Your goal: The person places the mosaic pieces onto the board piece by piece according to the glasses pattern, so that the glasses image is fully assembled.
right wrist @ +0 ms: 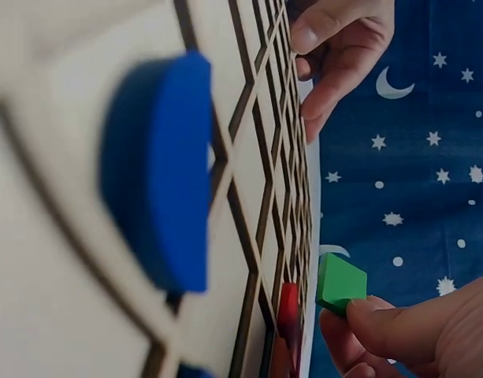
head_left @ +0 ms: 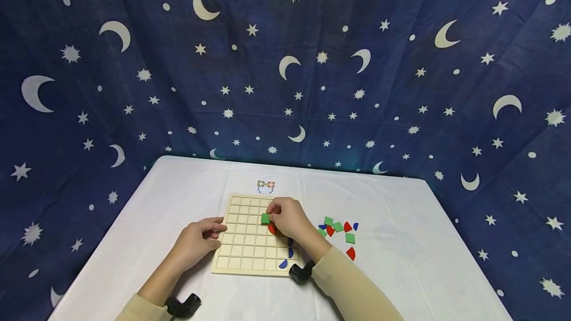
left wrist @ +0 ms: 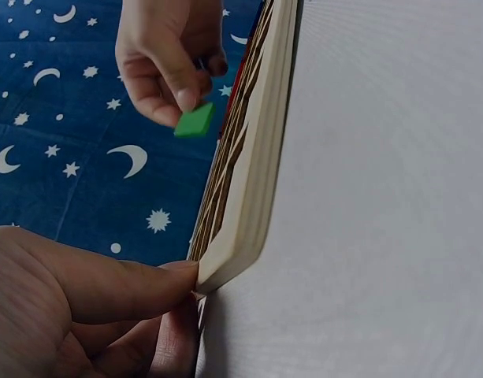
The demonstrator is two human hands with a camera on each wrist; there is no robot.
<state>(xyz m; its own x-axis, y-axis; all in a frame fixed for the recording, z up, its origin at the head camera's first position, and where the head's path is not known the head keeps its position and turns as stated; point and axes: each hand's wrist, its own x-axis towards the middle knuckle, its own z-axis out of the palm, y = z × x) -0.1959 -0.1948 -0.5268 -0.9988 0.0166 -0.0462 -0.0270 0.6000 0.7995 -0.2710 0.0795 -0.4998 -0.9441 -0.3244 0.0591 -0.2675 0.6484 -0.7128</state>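
My right hand (head_left: 289, 218) pinches a green square tile (right wrist: 341, 283) between thumb and fingers, just above the wooden grid board (head_left: 247, 238). The left wrist view shows this green tile (left wrist: 195, 120) apart from the board. A red quarter-circle piece (head_left: 272, 229) lies on the board by that hand, partly covered. Several blue half-round pieces lie toward the board's right side, one of them a blue piece (head_left: 283, 264) near the front. My left hand (head_left: 196, 241) rests against the board's left edge, thumb and fingertips touching it.
A small printed pattern card (head_left: 265, 186) lies behind the board. To the right, loose pieces are scattered on the white cloth, among them a green square (head_left: 350, 238), a red quarter-circle (head_left: 351, 253) and a blue piece (head_left: 355, 226). A starry curtain (head_left: 250, 63) hangs behind the table.
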